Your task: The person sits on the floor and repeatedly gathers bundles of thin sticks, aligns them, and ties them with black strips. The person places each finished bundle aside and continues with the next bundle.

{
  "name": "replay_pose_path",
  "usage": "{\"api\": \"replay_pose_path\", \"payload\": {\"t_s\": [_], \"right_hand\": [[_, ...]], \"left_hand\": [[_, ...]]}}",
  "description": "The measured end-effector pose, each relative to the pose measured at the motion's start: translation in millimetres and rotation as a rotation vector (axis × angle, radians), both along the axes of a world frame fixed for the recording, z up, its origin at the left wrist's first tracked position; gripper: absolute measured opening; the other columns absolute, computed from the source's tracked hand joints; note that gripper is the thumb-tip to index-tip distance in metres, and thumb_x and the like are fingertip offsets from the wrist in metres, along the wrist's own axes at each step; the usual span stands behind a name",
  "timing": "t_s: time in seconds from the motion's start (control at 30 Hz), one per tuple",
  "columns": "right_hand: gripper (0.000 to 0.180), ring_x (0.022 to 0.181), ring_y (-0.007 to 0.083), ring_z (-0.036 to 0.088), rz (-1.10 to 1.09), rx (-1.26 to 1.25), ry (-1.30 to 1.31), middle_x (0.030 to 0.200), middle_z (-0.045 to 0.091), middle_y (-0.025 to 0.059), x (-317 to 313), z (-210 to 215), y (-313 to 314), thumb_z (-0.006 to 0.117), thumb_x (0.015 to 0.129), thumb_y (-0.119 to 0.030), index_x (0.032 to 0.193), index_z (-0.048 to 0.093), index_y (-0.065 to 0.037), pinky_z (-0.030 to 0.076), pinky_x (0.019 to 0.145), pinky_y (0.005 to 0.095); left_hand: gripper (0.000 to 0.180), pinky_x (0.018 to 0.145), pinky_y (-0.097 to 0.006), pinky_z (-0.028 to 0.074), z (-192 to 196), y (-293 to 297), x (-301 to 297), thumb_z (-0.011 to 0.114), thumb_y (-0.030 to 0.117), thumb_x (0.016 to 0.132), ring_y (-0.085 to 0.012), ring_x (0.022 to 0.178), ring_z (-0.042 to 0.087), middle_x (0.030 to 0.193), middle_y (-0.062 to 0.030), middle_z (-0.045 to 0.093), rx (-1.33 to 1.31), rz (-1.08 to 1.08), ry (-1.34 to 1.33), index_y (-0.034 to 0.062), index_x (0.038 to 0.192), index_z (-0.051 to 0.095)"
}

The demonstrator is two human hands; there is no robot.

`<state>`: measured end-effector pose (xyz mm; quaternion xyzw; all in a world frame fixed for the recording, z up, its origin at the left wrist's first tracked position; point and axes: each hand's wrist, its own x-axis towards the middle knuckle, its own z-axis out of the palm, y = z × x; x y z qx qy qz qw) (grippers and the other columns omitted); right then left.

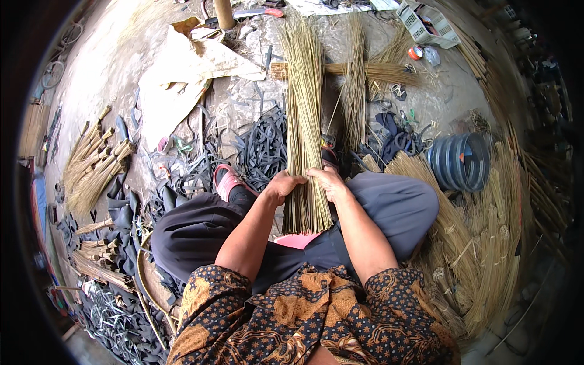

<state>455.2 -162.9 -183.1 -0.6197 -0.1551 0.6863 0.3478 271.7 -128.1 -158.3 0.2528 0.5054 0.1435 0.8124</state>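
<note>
A long, thick bundle of thin straw-coloured sticks (pixel 304 115) stretches away from my lap, its near cut ends over my lap. My left hand (pixel 285 185) grips its left side, with the thumb across the top. On the right side, my right hand (pixel 328 184) is closed around the same bundle, thumb pointing inward. The undersides of my fingers are hidden. Beyond my hands, the bundle passes over another bundle of sticks (pixel 389 73) lying crosswise. A thinner bundle (pixel 354 91) lies to the right, also lengthwise.
Dark rubber strips (pixel 264 143) lie heaped beyond my left hand. More stick bundles (pixel 486 255) and a blue ribbed container (pixel 457 163) are at right. Tied bundles (pixel 97 164) and a pale sack (pixel 176 85) lie left. A white crate (pixel 429 27) and a knife (pixel 249 12) are far off.
</note>
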Motion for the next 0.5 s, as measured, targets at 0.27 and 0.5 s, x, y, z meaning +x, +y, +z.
{"api": "replay_pose_path", "payload": {"t_s": [0.27, 0.5], "right_hand": [[0.037, 0.082, 0.0238, 0.071, 0.002, -0.010, 0.040, 0.096, 0.074, 0.0137, -1, 10, 0, 0.080, 0.083, -0.023, 0.111, 0.073, 0.001, 0.058, 0.072, 0.0402], [0.027, 0.072, 0.0228, 0.070, -0.004, -0.028, -0.031, 0.085, 0.072, 0.0120, 1, 18, 2, 0.074, 0.083, -0.023, 0.097, 0.075, 0.000, 0.057, 0.065, 0.0395]], "left_hand": [[0.037, 0.077, -0.042, 0.064, 2, 1, -1, 0.072, 0.005, 0.088, -0.0271, 0.086, 0.076, 0.105, -0.0186, 0.075, 0.015, -0.005, -0.006, -0.0050, 0.123, 0.067], [0.027, 0.070, -0.041, 0.063, 9, 0, -1, 0.072, 0.005, 0.089, -0.0252, 0.076, 0.074, 0.096, -0.0162, 0.075, -0.024, 0.006, 0.031, -0.0042, 0.115, 0.071]]}}
